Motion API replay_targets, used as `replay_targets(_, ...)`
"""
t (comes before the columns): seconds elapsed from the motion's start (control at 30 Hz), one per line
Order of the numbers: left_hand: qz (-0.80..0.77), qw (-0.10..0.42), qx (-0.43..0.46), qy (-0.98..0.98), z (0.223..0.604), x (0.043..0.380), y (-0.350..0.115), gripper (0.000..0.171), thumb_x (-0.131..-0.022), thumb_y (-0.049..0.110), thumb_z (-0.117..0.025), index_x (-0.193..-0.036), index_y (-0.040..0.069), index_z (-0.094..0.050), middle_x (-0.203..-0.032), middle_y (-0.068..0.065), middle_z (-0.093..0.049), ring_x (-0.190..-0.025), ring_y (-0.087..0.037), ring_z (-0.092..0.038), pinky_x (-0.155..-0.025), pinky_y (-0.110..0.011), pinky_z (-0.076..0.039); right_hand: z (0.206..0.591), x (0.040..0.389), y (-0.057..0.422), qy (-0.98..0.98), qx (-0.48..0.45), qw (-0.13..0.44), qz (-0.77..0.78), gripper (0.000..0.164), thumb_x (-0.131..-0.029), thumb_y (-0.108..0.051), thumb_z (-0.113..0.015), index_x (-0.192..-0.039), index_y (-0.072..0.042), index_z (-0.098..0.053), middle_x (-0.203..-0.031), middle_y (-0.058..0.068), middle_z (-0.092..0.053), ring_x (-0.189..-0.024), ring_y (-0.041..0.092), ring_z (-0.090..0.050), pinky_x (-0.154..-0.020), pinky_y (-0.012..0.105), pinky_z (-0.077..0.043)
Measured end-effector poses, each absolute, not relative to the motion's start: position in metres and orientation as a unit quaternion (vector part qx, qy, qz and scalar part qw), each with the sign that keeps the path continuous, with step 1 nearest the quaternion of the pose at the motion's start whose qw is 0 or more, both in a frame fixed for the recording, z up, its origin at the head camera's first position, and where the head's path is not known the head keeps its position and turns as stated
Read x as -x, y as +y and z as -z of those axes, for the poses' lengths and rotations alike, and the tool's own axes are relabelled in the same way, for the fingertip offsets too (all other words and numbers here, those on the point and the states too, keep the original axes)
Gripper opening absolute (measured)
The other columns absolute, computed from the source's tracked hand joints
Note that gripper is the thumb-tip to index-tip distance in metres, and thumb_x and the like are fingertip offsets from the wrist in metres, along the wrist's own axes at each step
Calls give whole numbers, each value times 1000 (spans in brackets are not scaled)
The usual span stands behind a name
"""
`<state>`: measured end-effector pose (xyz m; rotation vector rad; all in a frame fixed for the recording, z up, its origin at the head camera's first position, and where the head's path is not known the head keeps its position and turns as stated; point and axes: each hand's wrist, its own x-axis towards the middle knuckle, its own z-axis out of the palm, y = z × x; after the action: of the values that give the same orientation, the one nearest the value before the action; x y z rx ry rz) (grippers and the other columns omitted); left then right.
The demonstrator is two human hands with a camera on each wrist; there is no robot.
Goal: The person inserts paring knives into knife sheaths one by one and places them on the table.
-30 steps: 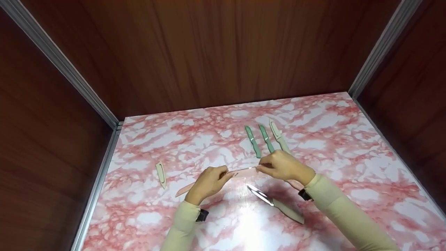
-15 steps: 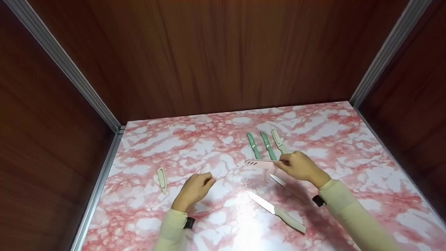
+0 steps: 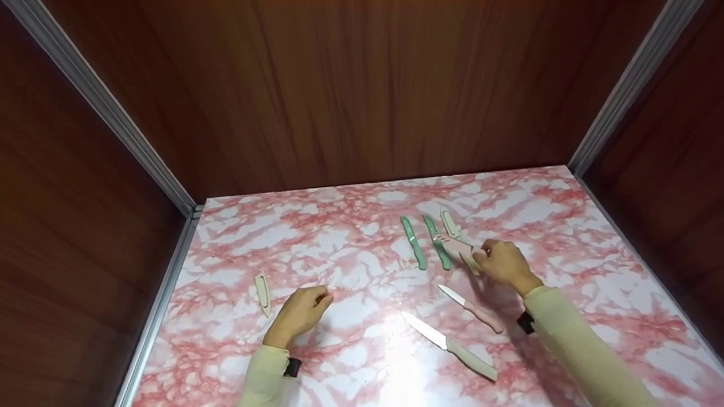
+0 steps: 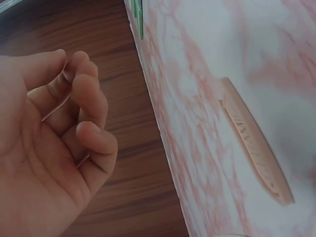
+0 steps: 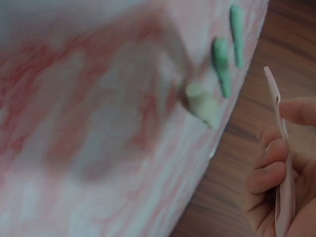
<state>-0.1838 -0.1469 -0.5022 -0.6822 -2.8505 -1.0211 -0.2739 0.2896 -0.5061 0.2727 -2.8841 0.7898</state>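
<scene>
My right hand (image 3: pixel 506 265) grips a pink knife (image 3: pixel 455 244) whose broad part has several slots near the tip. I cannot tell if a sheath covers its blade. It hovers over a cream knife (image 3: pixel 449 222) and partly hides it. In the right wrist view the pink knife appears nearly edge-on between thumb and fingers. My left hand (image 3: pixel 300 314) holds nothing, its fingers loosely curled above the table. The left wrist view shows a pink blade sheath (image 4: pixel 256 143) on the table, hidden in the head view.
Two green knives (image 3: pixel 413 243) (image 3: pixel 436 243) lie side by side at the back. A bare-bladed pink knife (image 3: pixel 470 308) and a larger cream-handled knife (image 3: pixel 449 346) lie nearer. Left of my left hand lies a cream sheath (image 3: pixel 263 294). Brown panels (image 3: pixel 350 90) enclose the marbled table (image 3: pixel 339 237).
My left hand has let go of the slotted pink knife and drawn back left. The right hand has carried it right and away from me, uncovering the bare-bladed pink knife.
</scene>
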Motion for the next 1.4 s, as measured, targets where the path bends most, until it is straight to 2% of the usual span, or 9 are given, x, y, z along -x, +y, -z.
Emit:
replay_targets(0.27, 306, -5, 203, -930, 506, 180, -156, 24, -92, 28, -46, -71, 18, -51, -60, 10, -43, -52, -6, -38, -49, -24, -33, 520, 292, 298, -954, -17, 69, -290, 23, -79, -13, -55, -91, 6, -57, -79, 22, -58, -69, 35, -54, -60, 46, -42)
replay_targets(0.4, 293, 2, 200, -935, 509, 179, -159, 19, -91, 22, -49, -73, 17, -53, -65, 11, -47, -57, -7, -43, -53, -25, -36, 525, 301, 300, -953, 16, 61, -296, 25, -78, -11, -55, -95, 8, -54, -84, 25, -56, -77, 40, -53, -67, 50, -41)
replay_targets(0.67, 266, -10, 183, -947, 513, 178, -160, 18, -89, 25, -51, -73, 18, -54, -68, 8, -47, -62, -8, -45, -57, -26, -37, 539, 314, 300, -955, 72, 55, -283, 32, -84, -23, -56, -91, 8, -54, -80, 24, -56, -72, 39, -53, -65, 48, -40)
replay_targets(0.93, 273, -13, 187, -944, 513, 175, -163, 20, -89, 23, -52, -70, 17, -52, -65, 9, -45, -59, -8, -42, -55, -26, -36, 543, 324, 296, -961, 69, 52, -264, 34, -84, -22, -55, -91, 11, -54, -84, 27, -48, -77, 44, -49, -69, 51, -38)
replay_targets(1.1, 274, -12, 187, -943, 513, 176, -166, 18, -89, 20, -52, -71, 15, -53, -64, 9, -45, -57, -8, -42, -53, -26, -35, 539, 330, 292, -968, 76, 39, -237, 28, -83, -20, -54, -86, 8, -56, -85, 28, -53, -79, 45, -51, -64, 52, -39)
replay_targets(1.27, 273, -18, 186, -944, 512, 176, -169, 19, -90, 24, -50, -73, 16, -53, -64, 10, -45, -55, -7, -41, -52, -25, -35, 537, 333, 287, -971, 70, 9, -229, 19, -78, -13, -49, -80, 6, -54, -85, 29, -55, -79, 44, -53, -60, 51, -40)
replay_targets(1.4, 273, -15, 184, -944, 512, 176, -170, 20, -91, 24, -49, -74, 16, -55, -64, 11, -47, -55, -7, -42, -53, -25, -36, 538, 334, 285, -970, 79, -11, -229, 15, -74, -12, -50, -75, 3, -53, -80, 24, -55, -74, 39, -53, -57, 47, -40)
